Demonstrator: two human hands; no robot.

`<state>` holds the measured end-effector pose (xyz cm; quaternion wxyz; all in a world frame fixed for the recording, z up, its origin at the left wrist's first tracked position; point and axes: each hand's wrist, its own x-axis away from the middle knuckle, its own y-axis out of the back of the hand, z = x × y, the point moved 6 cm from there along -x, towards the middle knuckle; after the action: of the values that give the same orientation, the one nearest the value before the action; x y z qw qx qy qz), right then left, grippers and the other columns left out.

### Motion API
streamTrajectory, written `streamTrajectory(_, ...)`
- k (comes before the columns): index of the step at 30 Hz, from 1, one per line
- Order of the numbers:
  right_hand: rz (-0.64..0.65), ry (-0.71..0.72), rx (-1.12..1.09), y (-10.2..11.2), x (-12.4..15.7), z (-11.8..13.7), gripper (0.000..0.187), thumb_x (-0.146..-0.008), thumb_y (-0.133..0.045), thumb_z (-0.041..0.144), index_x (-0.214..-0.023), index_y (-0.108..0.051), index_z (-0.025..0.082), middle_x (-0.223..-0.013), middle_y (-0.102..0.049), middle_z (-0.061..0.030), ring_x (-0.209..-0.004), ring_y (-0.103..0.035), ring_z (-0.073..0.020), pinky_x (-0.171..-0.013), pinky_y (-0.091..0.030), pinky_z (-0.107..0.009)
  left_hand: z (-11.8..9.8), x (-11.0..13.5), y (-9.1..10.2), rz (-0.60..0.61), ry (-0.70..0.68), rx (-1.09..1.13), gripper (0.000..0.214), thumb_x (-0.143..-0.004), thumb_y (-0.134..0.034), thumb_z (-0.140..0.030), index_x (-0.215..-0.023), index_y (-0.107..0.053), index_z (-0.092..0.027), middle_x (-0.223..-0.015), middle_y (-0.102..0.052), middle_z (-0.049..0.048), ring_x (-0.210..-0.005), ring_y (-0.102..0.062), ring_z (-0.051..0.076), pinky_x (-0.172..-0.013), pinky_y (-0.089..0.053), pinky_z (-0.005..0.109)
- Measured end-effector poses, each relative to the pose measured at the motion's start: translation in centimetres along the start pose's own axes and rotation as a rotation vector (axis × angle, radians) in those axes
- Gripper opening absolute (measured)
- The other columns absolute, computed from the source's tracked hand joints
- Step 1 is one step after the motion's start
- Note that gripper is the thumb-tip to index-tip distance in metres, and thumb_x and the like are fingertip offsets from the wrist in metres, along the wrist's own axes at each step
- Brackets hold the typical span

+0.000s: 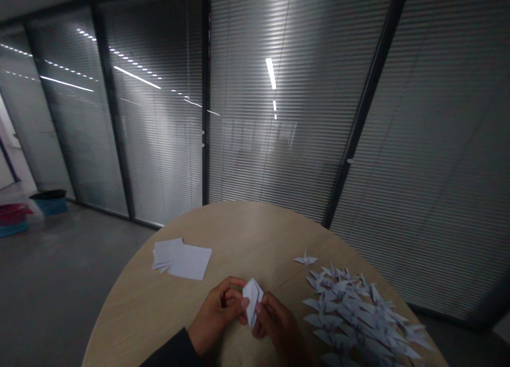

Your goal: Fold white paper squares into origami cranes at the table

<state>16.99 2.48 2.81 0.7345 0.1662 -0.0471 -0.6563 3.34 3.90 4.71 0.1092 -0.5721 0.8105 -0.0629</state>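
A small piece of folded white paper [252,299] is held upright between my two hands above the near part of the table. My left hand [221,308] pinches its left side between thumb and fingers. On the other side, my right hand [279,324] grips the lower right edge, with the thumb on the front face. The paper is a narrow, pointed diamond with layered flaps. To the right lies a large heap of folded white paper cranes [354,314]. One single paper crane [306,259] sits apart, just beyond the heap.
White paper sheets [191,262] lie loosely overlapped on the left of the round wooden table [247,218]. Glass partitions with blinds [274,160] stand behind the table. Two bins, one with a black liner [50,201] and one with a red liner [14,215], stand on the floor at left.
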Motion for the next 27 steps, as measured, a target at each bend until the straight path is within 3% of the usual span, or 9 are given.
streamTrajectory(4,-0.039,0.028,0.093,0.0,0.3,-0.7,0.039,-0.091,-0.04,0.053,-0.075,-0.06,0.023,-0.053,-0.063,0.0024,-0.051,-0.061,-0.0137,-0.053,-0.045,-0.02,0.3,0.0,-0.1,0.02,0.023,0.004,0.055,-0.062,-0.086,-0.048,-0.101,-0.061,-0.018,-0.065,-0.062,-0.0035,-0.055,-0.06,0.013,-0.058,-0.046,0.027)
streamTrajectory(8,-0.015,0.019,0.214,-0.5,0.4,-2.3,0.042,-0.095,-0.035,0.053,-0.093,-0.067,0.025,-0.052,-0.064,0.0017,-0.046,-0.06,-0.0144,-0.048,-0.042,-0.02,0.8,0.1,-0.2,0.032,0.032,0.001,0.06,-0.061,-0.087,-0.041,-0.11,-0.058,-0.019,-0.064,-0.056,-0.0067,-0.054,-0.058,0.011,-0.057,-0.044,0.026)
streamTrajectory(13,-0.129,0.149,0.312,-0.7,0.7,-2.4,0.043,-0.096,-0.035,0.053,-0.103,-0.069,0.027,-0.077,-0.076,-0.0065,-0.066,-0.071,-0.0195,-0.055,-0.047,-0.022,1.0,0.2,-0.3,0.006,-0.04,-0.022,0.056,-0.068,-0.082,-0.034,-0.114,-0.055,-0.02,-0.064,-0.051,-0.0086,-0.055,-0.055,0.011,-0.058,-0.044,0.027)
streamTrajectory(19,-0.276,0.197,0.427,-1.1,0.8,-3.8,0.066,-0.095,-0.02,0.064,-0.112,-0.068,0.022,-0.079,-0.076,-0.0111,-0.067,-0.072,-0.0228,-0.059,-0.05,-0.026,1.0,0.2,-0.1,-0.008,-0.02,-0.03,0.053,-0.067,-0.082,-0.03,-0.113,-0.059,-0.022,-0.076,-0.054,-0.0052,-0.06,-0.059,0.011,-0.061,-0.045,0.028)
streamTrajectory(23,-0.281,0.189,0.393,-1.0,0.7,-4.7,0.069,-0.093,-0.018,0.068,-0.109,-0.068,0.024,-0.067,-0.072,-0.0071,-0.056,-0.066,-0.0207,-0.057,-0.048,-0.026,1.0,0.2,0.1,0.023,0.026,0.008,0.066,-0.061,-0.086,-0.029,-0.12,-0.056,-0.024,-0.083,-0.056,-0.0042,-0.059,-0.061,0.011,-0.062,-0.046,0.028)
streamTrajectory(27,-0.22,0.169,0.363,-1.0,0.7,-3.4,0.068,-0.093,-0.017,0.069,-0.102,-0.067,0.024,-0.052,-0.061,-0.0009,-0.044,-0.055,-0.0176,-0.049,-0.041,-0.026,0.8,0.0,0.1,0.043,0.06,0.029,0.071,-0.059,-0.088,-0.033,-0.122,-0.059,-0.02,-0.081,-0.062,-0.0021,-0.059,-0.059,0.011,-0.062,-0.045,0.027)
